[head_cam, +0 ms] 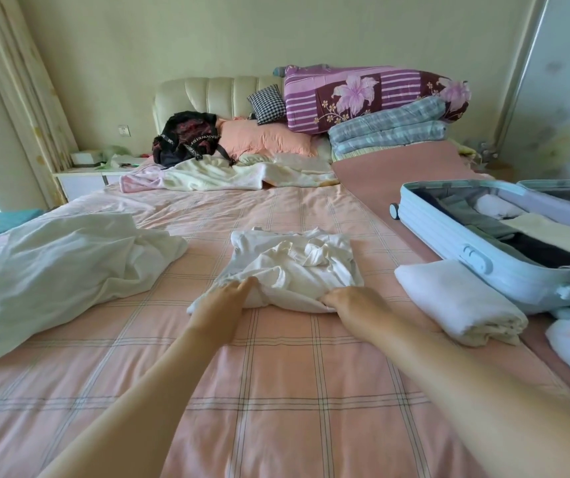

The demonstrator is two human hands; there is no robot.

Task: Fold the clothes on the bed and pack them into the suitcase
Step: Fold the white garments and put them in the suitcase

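White garment (293, 267), left hand (233, 293) touching near edge; right hand (349, 298) pinching it

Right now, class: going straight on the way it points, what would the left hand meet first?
The white garment: the left hand touches its near edge, fingers pointing into the bunched cloth.

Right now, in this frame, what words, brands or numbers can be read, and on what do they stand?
Black bag, strap: white capital lettering, upside down and blurred; no word can be read with confidence.
Suitcase: no brand or number readable.
Nothing else in view shows any text.
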